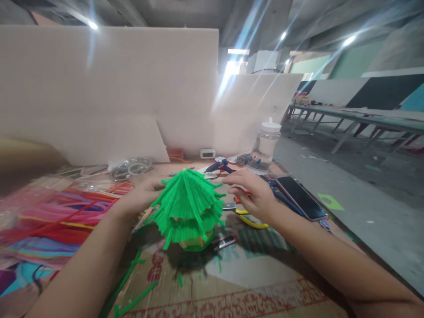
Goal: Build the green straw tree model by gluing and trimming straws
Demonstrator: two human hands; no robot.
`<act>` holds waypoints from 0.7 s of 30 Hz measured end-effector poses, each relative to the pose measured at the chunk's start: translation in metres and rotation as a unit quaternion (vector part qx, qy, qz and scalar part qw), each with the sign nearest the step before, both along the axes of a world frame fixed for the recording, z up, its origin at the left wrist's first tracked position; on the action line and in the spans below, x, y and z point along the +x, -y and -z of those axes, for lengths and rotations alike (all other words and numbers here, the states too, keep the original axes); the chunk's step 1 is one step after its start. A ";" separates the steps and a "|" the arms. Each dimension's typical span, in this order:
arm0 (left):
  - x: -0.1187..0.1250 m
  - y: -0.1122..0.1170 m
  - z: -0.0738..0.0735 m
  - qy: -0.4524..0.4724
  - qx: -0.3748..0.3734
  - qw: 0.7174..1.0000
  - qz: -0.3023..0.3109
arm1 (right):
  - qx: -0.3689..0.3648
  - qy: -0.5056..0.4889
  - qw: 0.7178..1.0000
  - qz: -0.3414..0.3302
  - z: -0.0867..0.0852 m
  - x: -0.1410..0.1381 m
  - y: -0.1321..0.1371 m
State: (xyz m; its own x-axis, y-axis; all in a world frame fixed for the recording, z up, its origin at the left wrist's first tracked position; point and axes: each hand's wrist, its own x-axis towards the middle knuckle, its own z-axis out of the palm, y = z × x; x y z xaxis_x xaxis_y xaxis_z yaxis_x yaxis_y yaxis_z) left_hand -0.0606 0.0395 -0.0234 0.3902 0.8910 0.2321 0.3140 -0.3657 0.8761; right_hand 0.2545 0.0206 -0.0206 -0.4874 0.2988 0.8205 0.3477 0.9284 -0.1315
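A green cone-shaped craft piece (187,203) made of many pipe cleaners stands upright on the cardboard-covered table (232,282). My left hand (142,194) rests against its left side, fingers partly hidden behind the green strands. My right hand (251,194) hovers just to its right with fingers spread and stretched out, holding nothing, above yellow-handled pliers (251,221). Loose green pipe cleaner pieces (132,291) lie in front at the lower left.
Bundles of coloured pipe cleaners (49,221) in plastic lie at the left. A phone (301,198) lies at the right table edge. A blue glue gun (220,166), a clear jar (265,148) and tape rolls (130,168) sit before white boards (109,88).
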 end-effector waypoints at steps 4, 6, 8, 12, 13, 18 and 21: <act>0.000 -0.002 0.000 0.012 -0.040 0.999 0.021 | 0.003 -0.020 1.000 0.013 -0.003 -0.006 0.007; 0.002 -0.003 0.000 0.021 -0.038 0.998 0.036 | 0.027 -0.013 0.999 0.012 -0.005 -0.011 0.010; 0.005 -0.004 -0.001 0.024 -0.032 0.998 0.052 | 0.029 -0.029 0.999 0.024 -0.006 -0.015 0.012; 0.009 -0.004 0.001 0.037 -0.028 0.998 0.052 | 0.049 -0.049 0.997 0.045 -0.006 -0.017 0.012; 0.010 -0.004 0.002 0.044 -0.026 0.997 0.049 | 0.064 -0.048 0.996 0.050 -0.005 -0.017 0.011; 0.011 -0.009 0.011 0.051 -0.041 0.997 0.039 | 0.128 0.008 0.986 0.102 -0.005 -0.018 0.005; 0.013 -0.010 0.011 0.057 -0.027 0.998 0.027 | 0.148 0.046 0.980 0.122 -0.005 -0.014 0.003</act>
State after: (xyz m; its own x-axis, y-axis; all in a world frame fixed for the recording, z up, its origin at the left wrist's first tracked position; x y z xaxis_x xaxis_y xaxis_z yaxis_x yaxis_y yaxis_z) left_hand -0.0480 0.0494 -0.0346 0.4109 0.8819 0.2309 0.1921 -0.3314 0.9237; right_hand 0.2403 0.0175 -0.0152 -0.5069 0.1711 0.8448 0.5613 0.8094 0.1729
